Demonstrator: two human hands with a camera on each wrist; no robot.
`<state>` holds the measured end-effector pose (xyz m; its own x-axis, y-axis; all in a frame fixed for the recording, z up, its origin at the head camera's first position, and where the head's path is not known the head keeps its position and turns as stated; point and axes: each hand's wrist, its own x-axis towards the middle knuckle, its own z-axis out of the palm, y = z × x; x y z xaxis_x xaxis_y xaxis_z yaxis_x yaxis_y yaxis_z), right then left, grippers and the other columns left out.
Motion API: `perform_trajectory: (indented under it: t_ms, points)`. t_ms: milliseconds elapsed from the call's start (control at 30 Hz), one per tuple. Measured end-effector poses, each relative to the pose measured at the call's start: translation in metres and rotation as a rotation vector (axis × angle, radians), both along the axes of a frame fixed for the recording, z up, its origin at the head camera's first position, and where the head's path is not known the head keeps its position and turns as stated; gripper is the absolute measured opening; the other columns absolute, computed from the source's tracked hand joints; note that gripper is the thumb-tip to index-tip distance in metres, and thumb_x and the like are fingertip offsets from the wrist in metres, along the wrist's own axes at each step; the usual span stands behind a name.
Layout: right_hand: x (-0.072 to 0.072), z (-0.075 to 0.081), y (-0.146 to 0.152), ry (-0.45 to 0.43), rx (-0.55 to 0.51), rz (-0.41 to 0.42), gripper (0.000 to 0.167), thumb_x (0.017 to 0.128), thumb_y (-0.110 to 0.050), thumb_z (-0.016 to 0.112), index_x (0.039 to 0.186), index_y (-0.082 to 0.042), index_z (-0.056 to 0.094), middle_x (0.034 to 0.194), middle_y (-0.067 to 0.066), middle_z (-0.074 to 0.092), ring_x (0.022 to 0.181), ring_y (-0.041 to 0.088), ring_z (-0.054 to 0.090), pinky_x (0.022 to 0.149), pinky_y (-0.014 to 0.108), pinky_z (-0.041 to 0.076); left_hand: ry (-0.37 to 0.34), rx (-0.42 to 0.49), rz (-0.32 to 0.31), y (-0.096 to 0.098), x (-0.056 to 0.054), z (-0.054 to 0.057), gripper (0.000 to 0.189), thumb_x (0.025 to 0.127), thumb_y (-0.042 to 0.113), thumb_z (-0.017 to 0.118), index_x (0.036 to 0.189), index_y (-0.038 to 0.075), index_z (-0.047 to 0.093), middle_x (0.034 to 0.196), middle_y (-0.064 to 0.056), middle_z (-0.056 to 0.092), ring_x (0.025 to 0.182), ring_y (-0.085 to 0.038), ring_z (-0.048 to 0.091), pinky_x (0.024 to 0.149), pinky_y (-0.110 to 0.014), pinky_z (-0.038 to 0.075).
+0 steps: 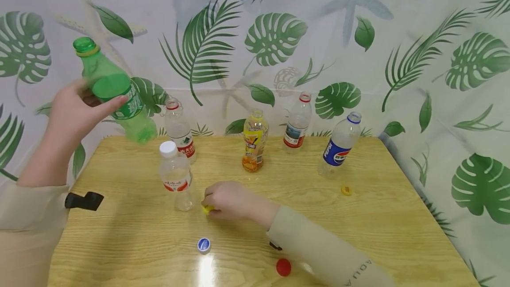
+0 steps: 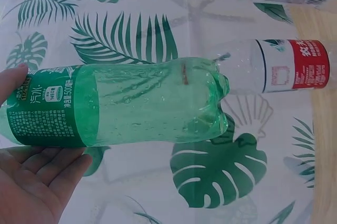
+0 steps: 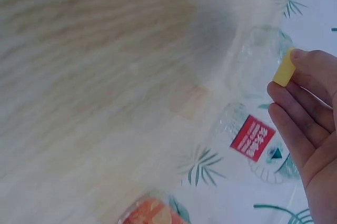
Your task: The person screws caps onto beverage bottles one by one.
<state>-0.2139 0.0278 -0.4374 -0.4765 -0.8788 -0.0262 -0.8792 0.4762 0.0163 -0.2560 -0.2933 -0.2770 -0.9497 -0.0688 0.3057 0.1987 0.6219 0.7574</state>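
Left hand grips green bottle labelled "汽水"; right hand pinches yellow cap; clear bottle reads "PEPSI".

We list: green bottle, 汽水 and 净含量:500毫升; blue-labelled bottle, "pepsi"; red-labelled bottle at the left, 农夫; white-capped bottle, 娃哈哈; right sleeve, "AQUA". Remaining fine print we cannot read.

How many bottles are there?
6: green bottle in the left hand; white-capped bottle on the table at left, clear bottle behind it; further right, yellow-labelled bottle, another clear bottle, then Pepsi bottle.
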Motion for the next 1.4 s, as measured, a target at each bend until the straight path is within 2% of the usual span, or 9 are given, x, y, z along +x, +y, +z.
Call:
perform_trajectory:
  t_ms: [233, 467, 567, 733, 800, 967, 1100, 1200, 1400]
  points:
    - [-0.007, 0.016, 0.030, -0.080, -0.077, -0.089, 0.018, 0.098, -0.020, 0.078, 0.114, -0.013, 0.081, 0.107, 0.000, 0.076, 0.092, 0.011, 0.069, 0.084, 0.024, 0.058, 0.042, 0.027, -0.078, 0.024, 0.006, 0.022, 0.057, 0.094, 0.038, 0.082, 0.140, 0.015, 0.059, 0.105, 0.032, 0.061, 0.095, 0.018, 0.061, 0.080, -0.002, 0.048]
    - [-0.015, 0.025, 0.064, 0.011, -0.188, -0.108, 0.015, 0.094, -0.018, 0.080, 0.108, -0.012, 0.081, 0.103, 0.000, 0.076, 0.092, 0.014, 0.072, 0.085, 0.029, 0.061, 0.052, -0.002, -0.131, 0.051, 0.013, 0.032, 0.060, 0.093, 0.033, 0.083, 0.142, 0.010, 0.060, 0.107, 0.027, 0.063, 0.094, 0.017, 0.062, 0.082, -0.003, 0.049]
    - [-0.017, 0.032, 0.078, 0.035, -0.233, -0.111, 0.015, 0.093, -0.015, 0.081, 0.106, -0.009, 0.081, 0.103, 0.003, 0.076, 0.094, 0.017, 0.072, 0.086, 0.032, 0.062, 0.048, -0.015, -0.160, 0.062, 0.015, 0.034, 0.061, 0.092, 0.033, 0.084, 0.142, 0.009, 0.060, 0.115, 0.016, 0.069, 0.094, 0.017, 0.062, 0.084, -0.003, 0.050]
    - [-0.019, 0.044, 0.098, 0.038, -0.277, -0.149, 0.017, 0.091, -0.012, 0.083, 0.106, -0.006, 0.081, 0.106, 0.006, 0.077, 0.095, 0.020, 0.074, 0.087, 0.034, 0.063, 0.048, -0.018, -0.240, 0.080, 0.017, 0.034, 0.059, 0.091, 0.029, 0.086, 0.142, 0.011, 0.062, 0.125, -0.002, 0.072, 0.096, 0.013, 0.065, 0.087, -0.006, 0.052]
    - [-0.019, 0.049, 0.104, 0.049, -0.279, -0.173, 0.020, 0.090, -0.013, 0.084, 0.108, -0.005, 0.081, 0.110, 0.007, 0.078, 0.099, 0.022, 0.075, 0.090, 0.036, 0.063, 0.045, -0.022, -0.268, 0.087, 0.018, 0.034, 0.059, 0.090, 0.029, 0.086, 0.142, 0.012, 0.063, 0.126, -0.003, 0.072, 0.097, 0.010, 0.066, 0.088, -0.008, 0.052]
    - [-0.017, 0.058, 0.119, 0.089, -0.293, -0.183, 0.024, 0.087, -0.012, 0.086, 0.109, -0.004, 0.080, 0.111, 0.008, 0.079, 0.102, 0.024, 0.077, 0.092, 0.038, 0.064, 0.019, -0.061, -0.317, 0.105, 0.026, 0.036, 0.057, 0.090, 0.030, 0.086, 0.140, 0.014, 0.063, 0.129, -0.008, 0.072, 0.111, -0.013, 0.072, 0.089, -0.017, 0.054]
    - [-0.017, 0.064, 0.130, 0.097, -0.316, -0.192, 0.025, 0.087, -0.010, 0.086, 0.109, -0.003, 0.080, 0.108, 0.008, 0.079, 0.099, 0.023, 0.077, 0.088, 0.037, 0.064, 0.005, -0.062, -0.379, 0.121, 0.032, 0.036, 0.058, 0.090, 0.026, 0.087, 0.140, 0.012, 0.062, 0.131, -0.010, 0.071, 0.121, -0.029, 0.071, 0.103, -0.036, 0.057]
    - [-0.017, 0.069, 0.138, 0.115, -0.332, -0.211, 0.024, 0.086, -0.010, 0.086, 0.109, -0.003, 0.081, 0.104, 0.007, 0.078, 0.093, 0.022, 0.076, 0.083, 0.036, 0.065, -0.013, -0.052, -0.427, 0.131, 0.036, 0.032, 0.058, 0.088, 0.022, 0.088, 0.139, 0.011, 0.062, 0.131, -0.011, 0.071, 0.125, -0.030, 0.070, 0.110, -0.046, 0.055]
    - [-0.015, 0.084, 0.149, 0.147, -0.339, -0.251, 0.023, 0.087, -0.013, 0.087, 0.107, -0.004, 0.081, 0.100, 0.006, 0.077, 0.088, 0.021, 0.074, 0.079, 0.035, 0.064, -0.054, -0.095, -0.506, 0.146, 0.040, 0.018, 0.064, 0.086, 0.019, 0.090, 0.141, 0.008, 0.059, 0.131, -0.010, 0.071, 0.126, -0.031, 0.070, 0.111, -0.047, 0.056]
